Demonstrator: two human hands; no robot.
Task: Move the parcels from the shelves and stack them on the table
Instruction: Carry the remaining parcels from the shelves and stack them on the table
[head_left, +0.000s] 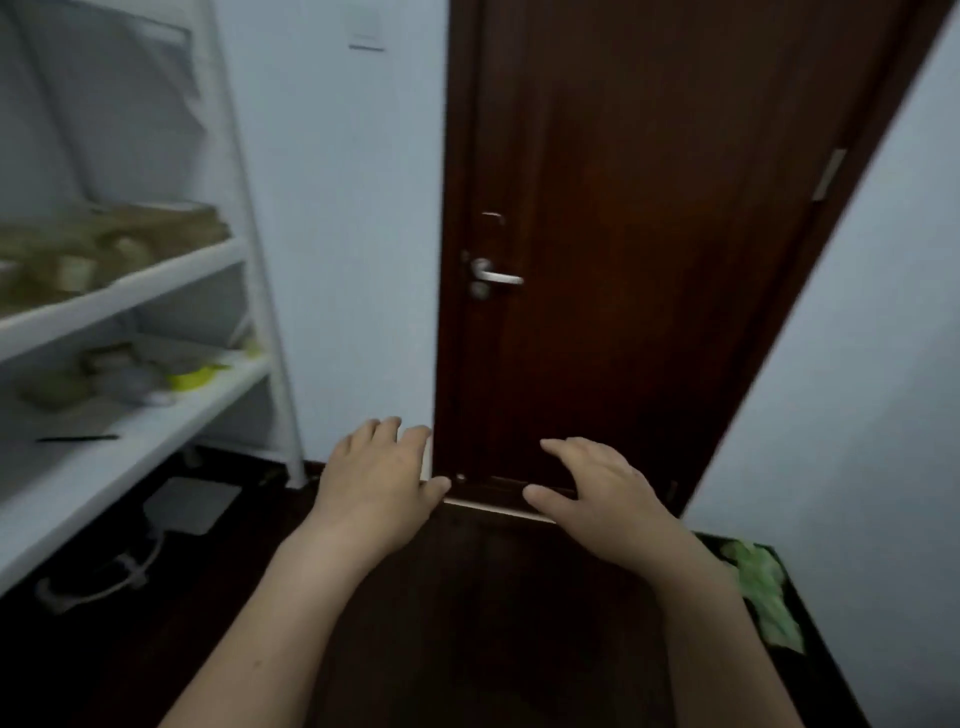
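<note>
A white shelf unit (171, 275) stands at the left. Blurred brown parcels (104, 249) lie on its upper visible shelf. The shelf below holds a few small blurred items, one yellow-green (195, 376), and a dark pen (78, 439). My left hand (376, 478) and my right hand (597, 488) are stretched out in front of me at the lower middle, palms down, fingers spread and relaxed. Neither hand holds anything and both are well to the right of the shelves. No table top is clearly in view.
A dark brown door (649, 234) with a silver handle (493, 275) is straight ahead, between pale walls. The floor is dark. A white flat device (192, 504) with a cable lies under the shelves. A dark surface with a green cloth (763, 592) is at the lower right.
</note>
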